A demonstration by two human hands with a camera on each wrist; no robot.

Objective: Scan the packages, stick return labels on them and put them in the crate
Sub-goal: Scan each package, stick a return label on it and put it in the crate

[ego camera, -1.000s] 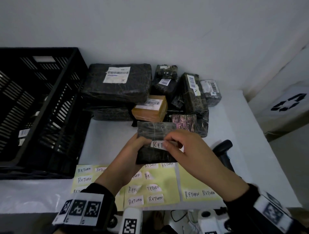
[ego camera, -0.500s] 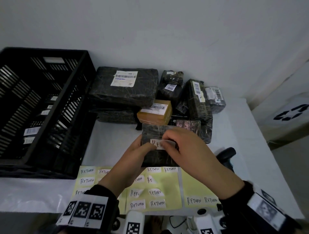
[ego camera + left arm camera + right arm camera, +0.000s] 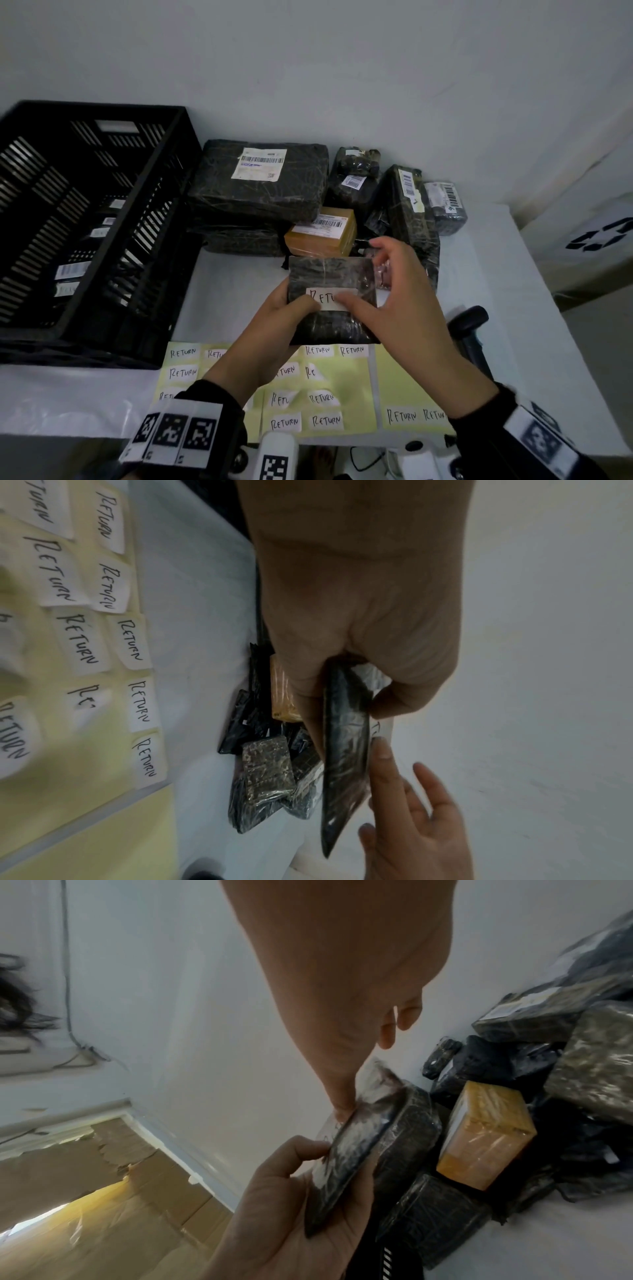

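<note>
The left hand (image 3: 274,318) grasps a flat black package (image 3: 332,277) wrapped in shiny plastic film, thumb on its front, above the white table (image 3: 239,284). The right hand (image 3: 394,301) has straight fingers; one fingertip presses the white paper return label (image 3: 325,298) on the package. Below lie yellow sheets (image 3: 346,387) with more labels. The slotted black crate (image 3: 164,192) stands to the left.

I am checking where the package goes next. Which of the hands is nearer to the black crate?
Left. The left hand grips the small black package on the side toward the black crate. The right hand presses the return label farther away.
</note>
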